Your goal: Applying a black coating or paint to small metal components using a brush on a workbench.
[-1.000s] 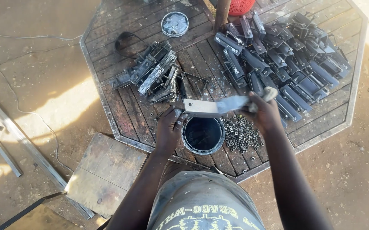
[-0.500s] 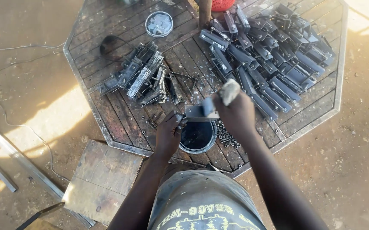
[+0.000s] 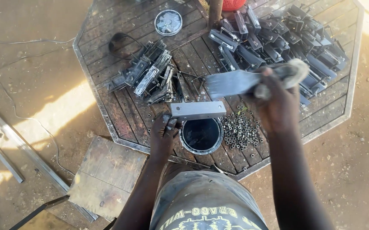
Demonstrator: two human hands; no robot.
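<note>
Paintwork like this goes best, I'd say, with the flat metal bar (image 3: 198, 110) held level over the round tin of dark liquid (image 3: 201, 135) so drips fall in. The left hand (image 3: 164, 135) grips the bar's near end, fingers curled shut. The right hand (image 3: 280, 102), raised above the octagonal table (image 3: 108, 115), is closed around a rag-wrapped brush (image 3: 252, 80), blurred, beside a pile of small nuts (image 3: 237, 130)

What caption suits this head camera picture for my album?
Left hand holds a flat metal bar over a round tin; right hand grips a blurred tool.
</note>
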